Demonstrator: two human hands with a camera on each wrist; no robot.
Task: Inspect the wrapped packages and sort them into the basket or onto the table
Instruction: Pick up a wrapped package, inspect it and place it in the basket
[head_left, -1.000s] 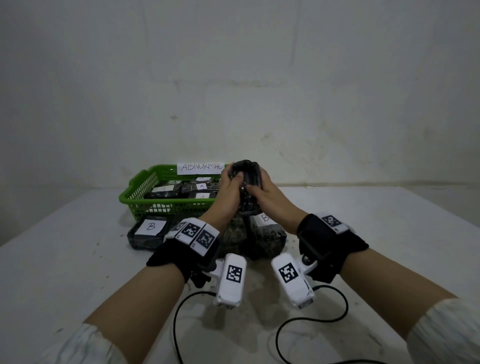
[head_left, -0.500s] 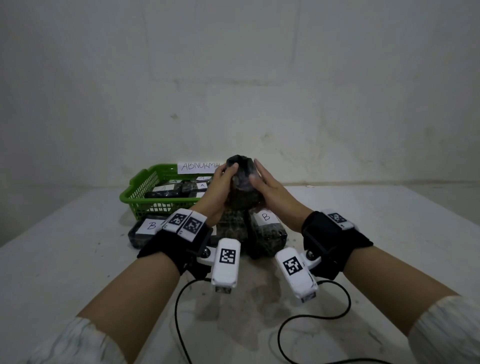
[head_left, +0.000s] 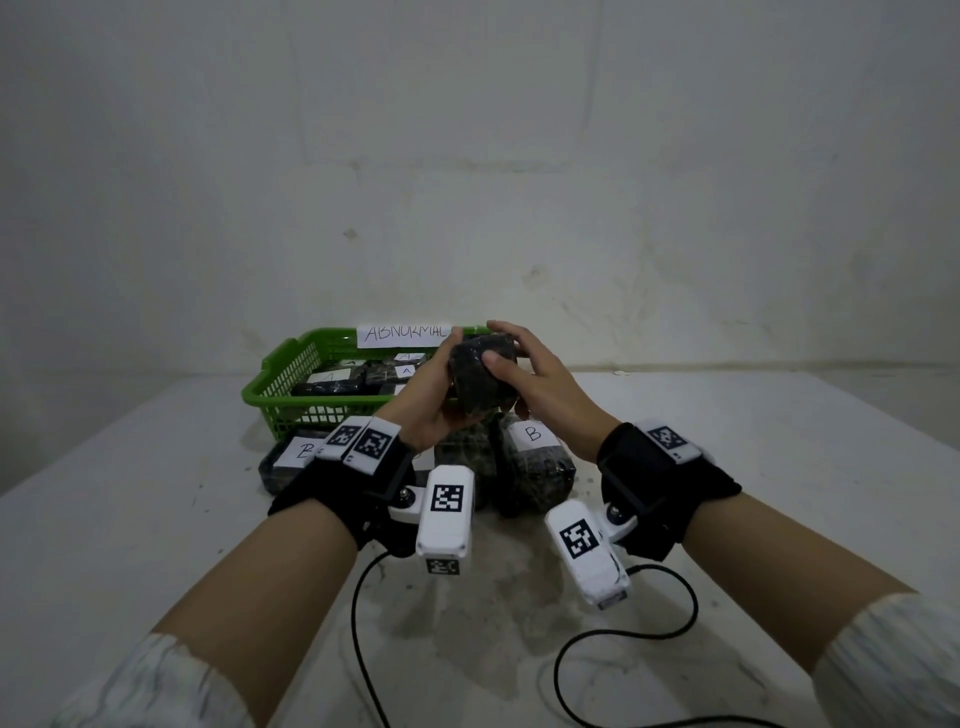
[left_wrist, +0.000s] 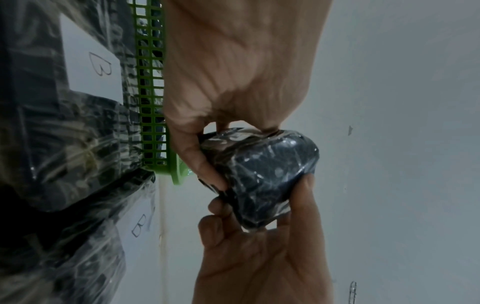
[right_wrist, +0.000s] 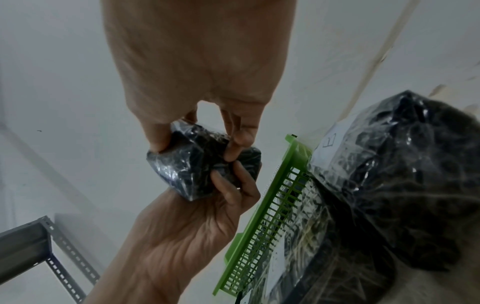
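Both hands hold one dark package (head_left: 483, 376) wrapped in clear film, lifted above the counter (head_left: 753, 467) in front of the near right corner of the green basket (head_left: 291, 387). The left hand (head_left: 423, 410) cups it from below and from the left, its fingers (right_wrist: 228, 185) curled round the underside, while the right hand (head_left: 540, 387) grips it from the right with the thumb pressed on the face turned toward the camera and the other fingers (head_left: 506, 330) arched over the top. In the left wrist view the package (left_wrist: 262, 174) sits pinched between the left hand (left_wrist: 233, 72) above and the right hand (left_wrist: 259, 257) below; in the right wrist view it (right_wrist: 192, 166) is pinched between the right hand (right_wrist: 197, 61) and the left hand (right_wrist: 176, 236). The basket carries a paper sign (head_left: 406, 335) reading ABNORMAL on its far rim and holds several dark wrapped packages with white labels (head_left: 406, 371), some marked A. On the counter just in front of the basket lie more wrapped packages: one with a label marked B (head_left: 535, 462) directly under the hands, and another (head_left: 291, 460) to the left, partly hidden by the left wrist band. Black cables (head_left: 623, 639) run across the counter near the person's forearms.
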